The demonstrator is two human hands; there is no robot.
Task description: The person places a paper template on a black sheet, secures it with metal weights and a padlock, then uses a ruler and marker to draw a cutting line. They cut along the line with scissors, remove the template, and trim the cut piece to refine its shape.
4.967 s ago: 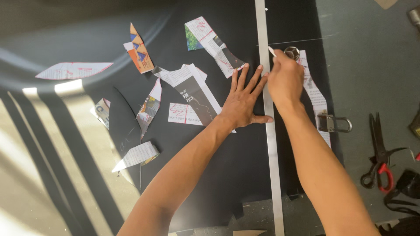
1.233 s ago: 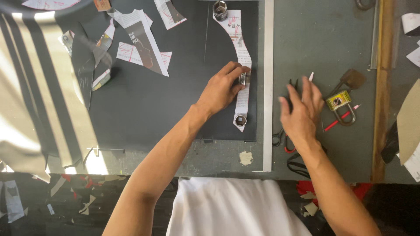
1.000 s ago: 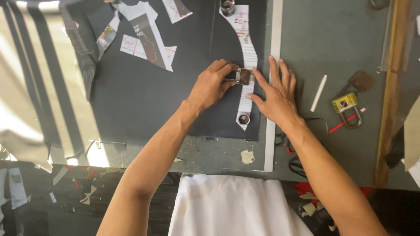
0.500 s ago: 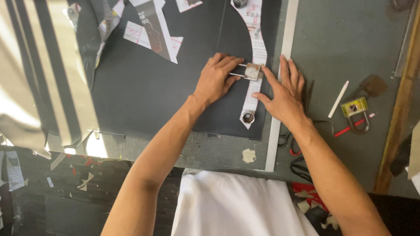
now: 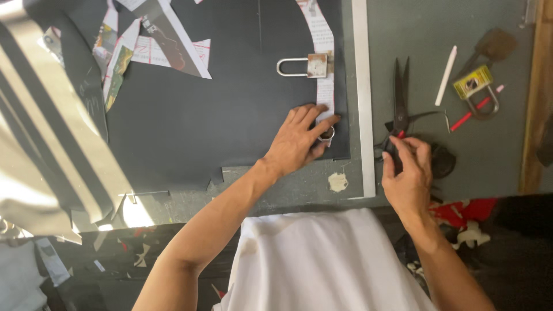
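My left hand (image 5: 298,140) lies flat on a black sheet (image 5: 230,115), its fingers pressing the lower end of a long white paper pattern strip (image 5: 322,40) beside a small round metal weight (image 5: 328,134). A grey padlock (image 5: 305,65) lies on the strip higher up. My right hand (image 5: 408,175) has its fingers curled at the handles of black scissors (image 5: 401,92) with a red mark, which lie on the grey table. Whether the hand grips them I cannot tell.
A long metal ruler (image 5: 363,98) runs along the sheet's right edge. A white chalk stick (image 5: 446,75), a yellow padlock (image 5: 477,86) and a red pencil (image 5: 477,109) lie to the right. Cut paper pieces (image 5: 167,46) lie at the upper left. A wooden edge (image 5: 536,98) borders the right.
My right hand has left the ruler and moved right to the scissors. My left hand has slid down from the padlock to the strip's lower end.
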